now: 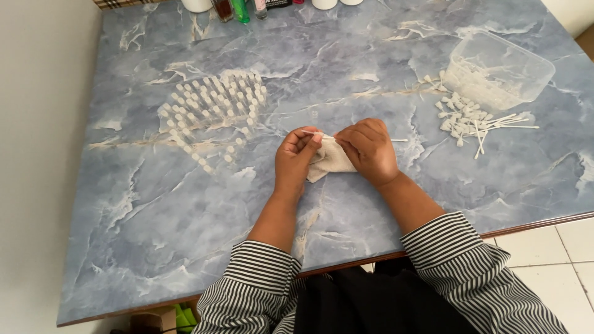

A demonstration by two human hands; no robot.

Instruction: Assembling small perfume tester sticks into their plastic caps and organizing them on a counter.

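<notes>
My left hand (pixel 296 158) and my right hand (pixel 370 150) meet at the middle of the blue marble table (pixel 185 204). Both pinch a crumpled off-white cloth (pixel 328 162) that lies between them. A thin white stick (pixel 307 132) pokes out leftward at my left fingertips, and its other end (pixel 399 140) shows to the right of my right hand. The stick's middle is hidden by my fingers and the cloth.
Several small clear vials with white caps (pixel 213 108) stand in rows to the left. A clear plastic tub (pixel 498 71) sits at the far right, with loose white caps and sticks (pixel 473 120) spilled beside it. Bottles (pixel 241 9) line the far edge.
</notes>
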